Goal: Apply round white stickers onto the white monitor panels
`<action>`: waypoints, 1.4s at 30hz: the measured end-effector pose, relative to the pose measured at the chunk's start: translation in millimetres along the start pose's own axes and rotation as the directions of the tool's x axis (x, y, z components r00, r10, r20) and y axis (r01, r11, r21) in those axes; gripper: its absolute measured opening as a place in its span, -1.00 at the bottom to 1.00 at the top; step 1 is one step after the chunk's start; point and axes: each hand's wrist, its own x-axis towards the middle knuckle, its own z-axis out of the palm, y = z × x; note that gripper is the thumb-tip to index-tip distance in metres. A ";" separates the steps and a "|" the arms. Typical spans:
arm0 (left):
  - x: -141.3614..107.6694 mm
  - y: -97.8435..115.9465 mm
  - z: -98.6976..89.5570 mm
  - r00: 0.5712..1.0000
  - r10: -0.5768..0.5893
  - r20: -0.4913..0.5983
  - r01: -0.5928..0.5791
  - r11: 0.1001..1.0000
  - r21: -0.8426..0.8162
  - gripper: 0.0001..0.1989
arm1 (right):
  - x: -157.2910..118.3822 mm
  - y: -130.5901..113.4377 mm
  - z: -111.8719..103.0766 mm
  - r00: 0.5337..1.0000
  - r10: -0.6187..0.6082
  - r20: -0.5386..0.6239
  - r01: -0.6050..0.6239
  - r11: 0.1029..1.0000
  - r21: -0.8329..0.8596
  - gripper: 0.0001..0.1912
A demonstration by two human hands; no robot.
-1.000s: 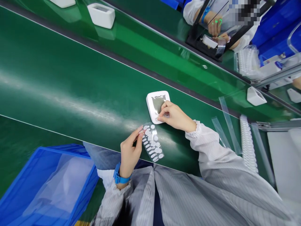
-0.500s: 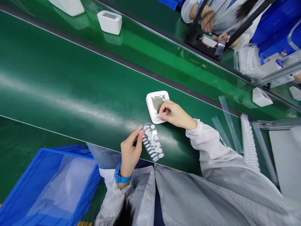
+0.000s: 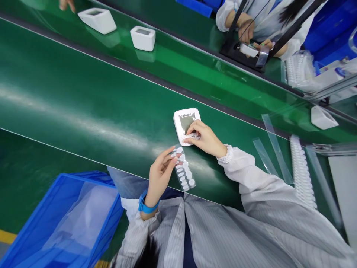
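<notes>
A white device (image 3: pixel 180 128) with a grey screen lies face up on the green table (image 3: pixel 111 108). The closed fingertips of my right hand (image 3: pixel 203 138) rest on its lower face, below the screen; whatever they may pinch is too small to make out. Just nearer to me, my left hand (image 3: pixel 163 169) pinches the upper left edge of a clear sheet of white stickers (image 3: pixel 185 173), some round and some oblong. The sheet lies at the table's front edge.
White devices (image 3: pixel 142 38) stand on the green strip beyond the table. Clear plastic strips (image 3: pixel 276 147) and a white ridged stack (image 3: pixel 302 171) lie at the right. A blue crate (image 3: pixel 60 219) is at lower left. Across, a person's hands (image 3: pixel 247 29) work on a white part.
My right fingertips have shifted slightly left on the device. My left hand has moved a little right along the sticker sheet. White devices on the far strip have moved right, and fingers appear at top left.
</notes>
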 end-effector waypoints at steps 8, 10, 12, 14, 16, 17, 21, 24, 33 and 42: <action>-2.1 -6.3 19.6 0.999 0.013 0.033 -0.011 0.997 -0.079 -0.54 | -40.1 -16.6 23.4 0.955 -0.273 -0.118 0.293 0.929 0.226 -0.91; -3.4 -7.2 23.1 1.000 0.018 0.017 -0.017 0.996 -0.087 -0.56 | -47.0 -17.6 26.8 0.947 -0.305 -0.099 0.320 0.920 0.228 -0.89; -4.4 -7.6 23.9 1.000 0.010 -0.004 -0.010 0.997 -0.074 -0.55 | -50.5 -17.2 28.3 0.945 -0.301 -0.127 0.322 0.925 0.202 -0.88; -5.1 -7.4 22.9 1.000 -0.006 -0.012 0.006 0.999 -0.050 -0.54 | -52.1 -17.0 29.4 0.943 -0.287 -0.168 0.315 0.932 0.179 -0.87; -5.6 -7.0 21.8 1.000 -0.017 -0.016 0.016 0.999 -0.037 -0.53 | -52.6 -17.5 31.1 0.945 -0.259 -0.199 0.295 0.938 0.182 -0.87; -6.0 -7.0 21.6 0.999 -0.023 -0.022 0.022 0.999 -0.031 -0.54 | -52.8 -18.0 32.2 0.948 -0.244 -0.207 0.283 0.939 0.193 -0.88; -8.5 -9.8 23.4 0.997 -0.020 -0.075 0.024 0.998 0.056 -0.57 | -56.0 -21.4 38.0 0.961 -0.181 -0.210 0.226 0.950 0.217 -0.92; -8.7 -13.6 22.3 0.997 -0.010 -0.072 0.019 0.992 0.122 -0.58 | -62.6 -24.5 39.5 0.959 -0.193 -0.208 0.222 0.967 0.124 -0.92; -0.7 -6.8 -1.2 0.993 0.000 -0.122 0.024 0.982 0.189 -0.53 | -41.8 5.7 -3.5 0.979 -0.066 -0.194 0.068 0.998 0.006 -0.95; -3.1 -9.9 -1.3 0.992 0.041 -0.121 -0.011 0.971 0.240 -0.53 | -29.5 26.7 -17.2 0.985 0.135 -0.107 -0.115 0.979 0.170 -0.91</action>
